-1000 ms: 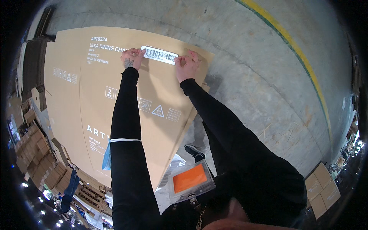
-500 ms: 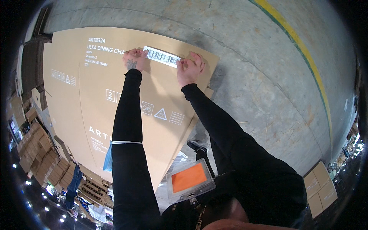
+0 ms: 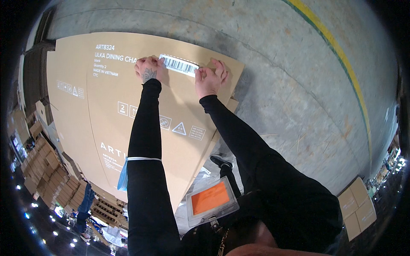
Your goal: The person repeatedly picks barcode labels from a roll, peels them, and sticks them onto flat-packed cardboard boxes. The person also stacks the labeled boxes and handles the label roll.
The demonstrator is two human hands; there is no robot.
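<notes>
A white barcode label point(image 3: 180, 65) is stretched between my two hands, over the far right part of a large brown cardboard box point(image 3: 141, 98). My left hand point(image 3: 149, 69) pinches the label's left end, its other fingers curled. At the opposite end, my right hand point(image 3: 210, 79) pinches the label's right corner, with the remaining fingers bent upward. The label lies at or just above the cardboard; I cannot tell how much of it touches. White print and handling symbols mark the box top. My left forearm hides part of them.
Concrete floor point(image 3: 290, 85) with a curved yellow line point(image 3: 341, 55) spreads to the right. Another carton point(image 3: 358, 208) stands at the lower right. Stacked cartons point(image 3: 53, 179) and a person point(image 3: 84, 205) are at the lower left. A badge holder with an orange card point(image 3: 210, 198) hangs before me.
Both hands, still pinching the label, have shifted very slightly left and toward me. The label has moved with them.
</notes>
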